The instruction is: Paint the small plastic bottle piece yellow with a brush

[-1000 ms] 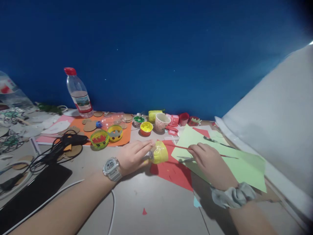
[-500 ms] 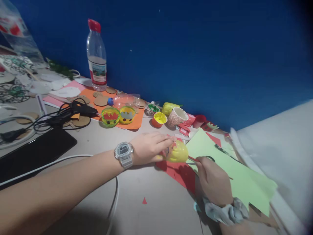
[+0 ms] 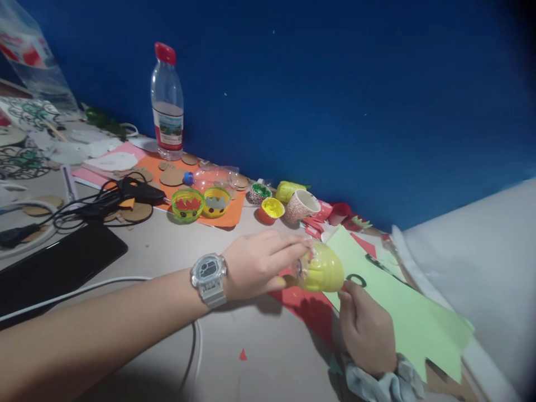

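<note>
Bare table (image 3: 268, 346) lay open in front of the cup (image 3: 300, 205); left of it, bowls (image 3: 187, 204), bottle (image 3: 167, 100) and cables (image 3: 84, 209) crowded the way

Dim, bluish light with a brighter patch at the right of the frame. Soft shadows lie under the arms on the table (image 3: 268, 346). Corners darken and edges bend; everything looks slightly soft.

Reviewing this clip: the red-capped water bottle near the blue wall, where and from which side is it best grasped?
Wrap the labelled mid-body of the water bottle, coming in from the open table side. It stands upright close to the blue wall, so the back is hard to reach. The round, straight body probably suits a wrap better than the small red cap.
</note>
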A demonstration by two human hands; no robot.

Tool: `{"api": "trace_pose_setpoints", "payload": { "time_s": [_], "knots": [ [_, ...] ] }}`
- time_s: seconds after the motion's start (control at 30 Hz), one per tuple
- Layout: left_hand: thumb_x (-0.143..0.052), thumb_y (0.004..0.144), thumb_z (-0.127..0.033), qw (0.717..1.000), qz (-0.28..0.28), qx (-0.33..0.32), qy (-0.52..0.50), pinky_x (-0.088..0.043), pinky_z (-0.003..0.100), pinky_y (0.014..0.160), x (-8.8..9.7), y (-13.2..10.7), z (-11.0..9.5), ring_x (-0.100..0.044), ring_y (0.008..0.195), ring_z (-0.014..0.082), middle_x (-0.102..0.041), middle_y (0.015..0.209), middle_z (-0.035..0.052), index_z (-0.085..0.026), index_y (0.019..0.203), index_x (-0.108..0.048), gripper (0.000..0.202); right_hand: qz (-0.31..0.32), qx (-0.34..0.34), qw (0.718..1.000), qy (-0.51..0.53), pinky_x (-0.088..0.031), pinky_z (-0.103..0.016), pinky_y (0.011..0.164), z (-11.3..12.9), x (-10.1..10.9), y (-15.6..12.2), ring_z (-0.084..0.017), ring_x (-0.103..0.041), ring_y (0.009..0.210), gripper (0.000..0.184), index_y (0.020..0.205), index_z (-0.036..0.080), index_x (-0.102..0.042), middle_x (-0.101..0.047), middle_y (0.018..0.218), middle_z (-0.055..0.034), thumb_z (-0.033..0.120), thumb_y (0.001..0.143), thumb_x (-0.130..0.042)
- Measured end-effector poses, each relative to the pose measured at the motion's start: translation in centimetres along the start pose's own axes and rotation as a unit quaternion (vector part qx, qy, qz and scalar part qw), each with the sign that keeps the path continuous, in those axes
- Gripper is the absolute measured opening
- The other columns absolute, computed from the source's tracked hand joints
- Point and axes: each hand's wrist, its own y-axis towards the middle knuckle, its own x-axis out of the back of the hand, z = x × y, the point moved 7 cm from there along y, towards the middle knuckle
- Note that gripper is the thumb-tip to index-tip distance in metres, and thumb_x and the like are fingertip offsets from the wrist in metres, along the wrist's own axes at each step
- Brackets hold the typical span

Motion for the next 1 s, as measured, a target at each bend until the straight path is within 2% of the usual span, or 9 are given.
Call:
{"api": "trace_pose_setpoints", "payload": {
  "time_s": [0.23,0.43,0.63,0.8,1.0],
  "knots": [
    [-0.053,0.089,-0.030,0.999,-0.030,-0.042,-0.010,-0.057,0.033,0.079,1.3,1.1,-2.4,-0.065,0.097,0.0214,-0.068,0.111,0.0137,-0.011,0.121,-0.051,0.037,-0.003,-0.011,0.991,0.136,-0.047,-0.036,0.047,0.2,0.6,-0.2,-0.024,-0.060,0.051,0.011,0.082,0.029,-0.050,-0.062,0.065,-0.0030,0.025,0.085,-0.040],
    [-0.051,0.090,-0.030,0.997,-0.052,-0.028,-0.056,-0.058,0.030,0.077,2.1,2.0,-3.6,-0.067,0.097,0.0191,-0.069,0.111,0.0146,-0.014,0.124,-0.049,0.037,-0.002,-0.025,0.980,0.197,-0.049,-0.037,0.047,1.1,1.2,-0.1,-0.026,-0.062,0.051,0.007,0.077,0.031,-0.052,-0.059,0.059,-0.0013,0.029,0.080,-0.046],
    [-0.055,0.088,-0.035,0.995,-0.076,0.004,-0.066,-0.058,0.030,0.077,2.5,2.3,-3.7,-0.068,0.094,0.0183,-0.070,0.107,0.0130,-0.015,0.122,-0.051,0.039,-0.012,-0.041,0.969,0.244,-0.052,-0.036,0.048,1.8,1.0,-0.1,-0.025,-0.064,0.055,0.015,0.079,0.033,-0.058,-0.063,0.063,0.0004,0.029,0.081,-0.043],
    [-0.055,0.088,-0.037,0.995,-0.076,0.016,-0.055,-0.058,0.029,0.075,2.6,2.4,-3.7,-0.068,0.092,0.0184,-0.071,0.106,0.0126,-0.014,0.117,-0.053,0.037,-0.016,-0.052,0.960,0.276,-0.052,-0.033,0.051,1.9,0.9,-0.3,-0.023,-0.064,0.058,0.019,0.080,0.030,-0.059,-0.065,0.066,-0.0016,0.023,0.084,-0.041],
    [-0.054,0.089,-0.037,0.996,-0.070,0.020,-0.051,-0.058,0.029,0.076,2.7,2.4,-3.8,-0.067,0.095,0.0186,-0.070,0.107,0.0128,-0.014,0.120,-0.053,0.038,-0.001,-0.055,0.950,0.306,-0.050,-0.034,0.046,2.4,0.8,-0.1,-0.022,-0.061,0.052,0.018,0.077,0.032,-0.055,-0.064,0.063,0.0013,0.031,0.086,-0.040]
  ]
}}
